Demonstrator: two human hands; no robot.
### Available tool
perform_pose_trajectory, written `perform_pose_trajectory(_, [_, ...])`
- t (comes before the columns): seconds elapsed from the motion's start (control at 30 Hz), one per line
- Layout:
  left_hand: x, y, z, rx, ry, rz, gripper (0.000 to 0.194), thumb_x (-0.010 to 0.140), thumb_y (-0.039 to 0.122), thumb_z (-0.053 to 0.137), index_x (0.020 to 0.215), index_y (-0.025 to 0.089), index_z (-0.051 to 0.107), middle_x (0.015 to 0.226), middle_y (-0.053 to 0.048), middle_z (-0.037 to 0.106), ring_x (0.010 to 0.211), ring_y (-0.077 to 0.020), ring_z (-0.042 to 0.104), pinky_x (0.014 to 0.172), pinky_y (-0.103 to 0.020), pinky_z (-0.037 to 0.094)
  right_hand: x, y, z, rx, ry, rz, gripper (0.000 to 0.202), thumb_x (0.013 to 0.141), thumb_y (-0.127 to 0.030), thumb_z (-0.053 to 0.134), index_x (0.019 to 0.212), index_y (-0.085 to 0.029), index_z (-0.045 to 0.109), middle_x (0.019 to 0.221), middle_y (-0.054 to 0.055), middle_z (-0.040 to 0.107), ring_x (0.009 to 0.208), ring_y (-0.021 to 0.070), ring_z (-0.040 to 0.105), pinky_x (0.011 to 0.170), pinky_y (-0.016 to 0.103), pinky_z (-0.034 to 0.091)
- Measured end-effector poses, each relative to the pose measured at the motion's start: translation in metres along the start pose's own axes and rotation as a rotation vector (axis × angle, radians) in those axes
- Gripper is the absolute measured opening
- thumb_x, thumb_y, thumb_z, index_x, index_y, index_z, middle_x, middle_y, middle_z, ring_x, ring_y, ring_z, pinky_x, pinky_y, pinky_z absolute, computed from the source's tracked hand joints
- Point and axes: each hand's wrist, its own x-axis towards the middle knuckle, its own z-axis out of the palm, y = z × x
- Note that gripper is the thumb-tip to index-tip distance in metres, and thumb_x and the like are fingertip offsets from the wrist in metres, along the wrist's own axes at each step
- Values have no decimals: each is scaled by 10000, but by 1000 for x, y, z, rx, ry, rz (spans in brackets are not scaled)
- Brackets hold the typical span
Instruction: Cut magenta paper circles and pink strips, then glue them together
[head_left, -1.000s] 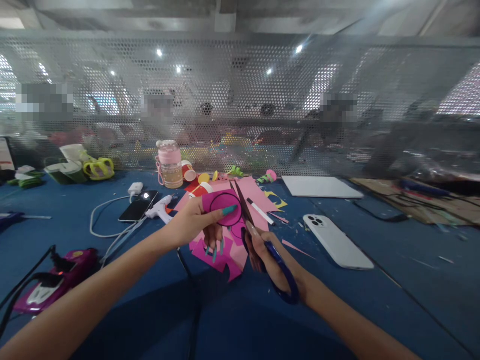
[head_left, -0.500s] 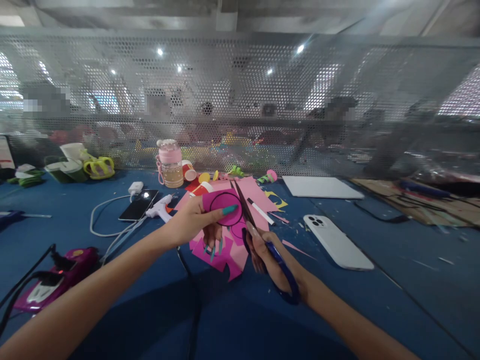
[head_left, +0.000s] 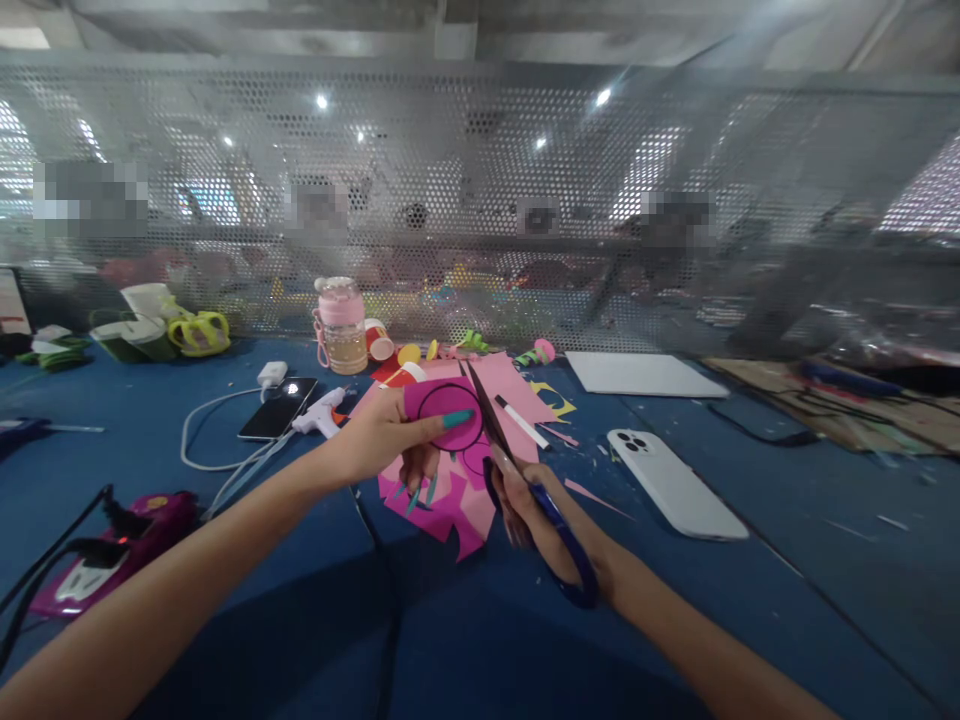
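Magenta paper: A piece of magenta paper [head_left: 442, 402] is held up over a blue table [head_left: 465, 640], above layered pink sheets [head_left: 510, 385] near the middle of the view.
Left hand: The left hand [head_left: 390, 440] pinches the piece by its left side, thumb flat across the front, other fingers curled behind and below.
Right hand: The right hand [head_left: 536, 500] grips blue-handled scissors [head_left: 559, 540], thumb and fingers wrapped about the loops.
Blades: Parted and pointing away from the wearer, they stand at the right edge of the paper; whether they bite into it at this instant cannot be told.
Large circle: A large black outline [head_left: 450, 385] is fully drawn. The paper's right edge runs close to the line, suggesting trimming there; magenta remains outside it at the upper left, so the cutting looks unfinished.
Small circle: A smaller outline [head_left: 474, 460] shows just below, apparently uncut; which sheet bears it is unclear.
Scraps: Magenta offcuts [head_left: 469, 535] with curved bites, a pink sliver [head_left: 592, 495] and a holed yellow remnant [head_left: 564, 407] point to shapes already cut.
Marker: A capped-looking marker [head_left: 521, 422] lies on the pink sheets, beside the blades.
Glue gun: A white glue gun [head_left: 321, 412] rests to the left, untouched.
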Motion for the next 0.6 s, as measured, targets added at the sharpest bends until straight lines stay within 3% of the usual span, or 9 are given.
perform_pose_trajectory(0.2, [-2,2,1,-3,-67,-11,365,808,371,581,536,131,543,411,8,589,271,-38,451,326,-133,387,-1,-7,-6,-25,-94,-86,580,813,-739,189,613,-243,411,490,-26,448,462,135,486,491,275,430])
perform_pose_trajectory(0.4, [-4,5,2,-21,-82,2,382,807,390,576,535,124,545,403,3,586,263,-40,445,325,-135,393,-1,-8,-11,-64,-115,-117,563,825,-724,186,675,-237,427,572,-12,495,537,145,533,578,300,479])
perform_pose_trajectory(0.6, [-5,9,1,-3,-100,-10,387,829,347,558,511,128,535,375,0,571,264,-48,451,328,-137,389,0,4,-8,-46,-89,-109,543,837,-701,208,687,-233,440,570,-13,485,527,148,518,566,314,460])
